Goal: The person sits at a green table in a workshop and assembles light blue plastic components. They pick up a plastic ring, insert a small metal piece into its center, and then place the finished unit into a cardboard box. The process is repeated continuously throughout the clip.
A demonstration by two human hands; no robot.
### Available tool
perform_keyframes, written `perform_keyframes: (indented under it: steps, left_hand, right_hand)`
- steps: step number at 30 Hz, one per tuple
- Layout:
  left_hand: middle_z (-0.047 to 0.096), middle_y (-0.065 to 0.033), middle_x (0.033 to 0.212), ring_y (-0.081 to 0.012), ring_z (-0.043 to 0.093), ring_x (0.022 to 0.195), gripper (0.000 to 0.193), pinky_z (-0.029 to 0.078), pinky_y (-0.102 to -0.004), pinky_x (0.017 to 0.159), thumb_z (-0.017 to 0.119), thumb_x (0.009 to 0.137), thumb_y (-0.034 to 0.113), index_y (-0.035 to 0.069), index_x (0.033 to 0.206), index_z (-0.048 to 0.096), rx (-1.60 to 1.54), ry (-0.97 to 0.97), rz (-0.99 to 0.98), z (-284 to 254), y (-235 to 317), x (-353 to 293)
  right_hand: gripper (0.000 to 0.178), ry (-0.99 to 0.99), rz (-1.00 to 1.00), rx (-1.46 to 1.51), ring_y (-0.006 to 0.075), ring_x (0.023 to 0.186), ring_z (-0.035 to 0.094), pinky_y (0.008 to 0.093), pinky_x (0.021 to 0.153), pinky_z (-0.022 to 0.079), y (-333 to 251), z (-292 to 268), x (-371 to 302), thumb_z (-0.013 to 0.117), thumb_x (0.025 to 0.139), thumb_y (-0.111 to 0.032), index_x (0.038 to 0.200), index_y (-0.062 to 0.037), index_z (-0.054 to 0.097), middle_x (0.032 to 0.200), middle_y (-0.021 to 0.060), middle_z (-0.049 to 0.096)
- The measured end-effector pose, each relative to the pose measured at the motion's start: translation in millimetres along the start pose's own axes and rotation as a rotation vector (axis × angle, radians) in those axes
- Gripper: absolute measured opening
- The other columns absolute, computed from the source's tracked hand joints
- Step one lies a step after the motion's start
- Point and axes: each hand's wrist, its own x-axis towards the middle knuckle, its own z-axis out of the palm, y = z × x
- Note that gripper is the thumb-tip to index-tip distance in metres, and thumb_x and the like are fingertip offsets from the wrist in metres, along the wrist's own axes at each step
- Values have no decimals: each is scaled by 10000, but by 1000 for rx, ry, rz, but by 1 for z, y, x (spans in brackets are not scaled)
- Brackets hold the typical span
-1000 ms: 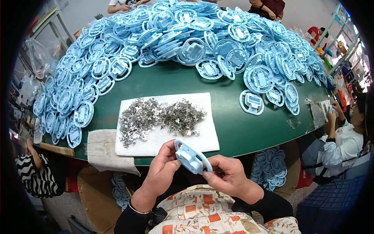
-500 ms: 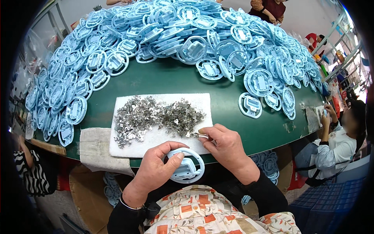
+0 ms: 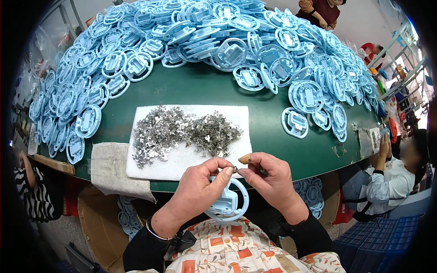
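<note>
Blue wheels (image 3: 200,41) piled on a green table (image 3: 268,129).
Holding a blue wheel (image 3: 229,203) in the left hand (image 3: 198,186), by the near edge, small metal bit (image 3: 235,169) at the fingertips (image 3: 226,174); cannot tell if gripping with the right hand (image 3: 275,182). Shiny bits (image 3: 166,129) on a white pad (image 3: 243,150), gray cloth (image 3: 116,168) alongside, people (image 3: 395,181) and shelves (image 3: 399,85) around the room.

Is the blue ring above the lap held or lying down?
Held: the left hand has the blue ring by its upper part, clear of the green table.
</note>
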Motion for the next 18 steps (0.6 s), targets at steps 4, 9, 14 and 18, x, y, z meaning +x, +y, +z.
perform_keyframes:
  steps: [4, 9, 14, 18]
  left_hand:
    - [598, 48, 787, -23, 484, 724, 212, 412, -214, 630, 619, 1025, 219, 14, 1034, 673, 99, 9, 27, 2, -1, -1]
    - [622, 37, 876, -30, 518, 793, 213, 446, -211, 700, 612, 1024, 197, 9, 1110, 663, 18, -19, -28, -2, 1, -5]
    - [651, -66, 1133, -96, 607, 1014, 333, 509, -260, 891, 607, 1001, 121, -25, 1298, 570, -178, 14, -68, -11, -3, -14]
    - [697, -167, 1097, -158, 680, 987, 391, 560, -289, 794, 660, 957, 135, -58, 1276, 542, -118, 126, 109, -11, -32, -10]
  right_hand:
    - [117, -71, 136, 188, 45, 657, 550, 218, 593, 459, 9, 1, -4, 713, 912, -59, 1003, 13, 699, 829, 13, 666]
    - [98, -122, 302, 523, 7, 716, 524, 185, 633, 445, 18, 0, -3, 670, 954, -73, 1005, 7, 692, 835, -48, 636]
    - [90, -29, 170, 330, 20, 679, 522, 195, 597, 438, 9, -6, -8, 707, 916, -54, 969, 18, 693, 787, -23, 626]
    - [93, 6, -24, 28, 63, 606, 544, 228, 538, 434, -1, -1, -11, 747, 855, -20, 917, 23, 692, 754, 42, 637]
